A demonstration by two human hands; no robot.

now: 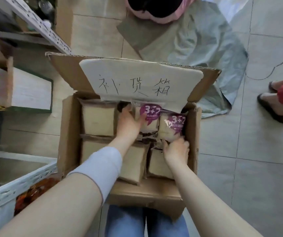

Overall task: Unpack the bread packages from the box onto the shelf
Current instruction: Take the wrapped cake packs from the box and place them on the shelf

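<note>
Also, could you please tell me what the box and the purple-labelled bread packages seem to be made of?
The box: brown corrugated cardboard, matte; fluting shows along the open flap's edge. The bread packages: probably thin clear plastic film, glossy; bread shows through, and the sealed ends look crinkled.

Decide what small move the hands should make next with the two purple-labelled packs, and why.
Probably lift both straight up: the left hand grips the left pack, the right hand pinches the right pack, and both lie inside the box.

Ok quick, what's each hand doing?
Left hand: grips the left purple-labelled plastic bread package.
Right hand: grips the right purple-labelled plastic bread package.
</note>
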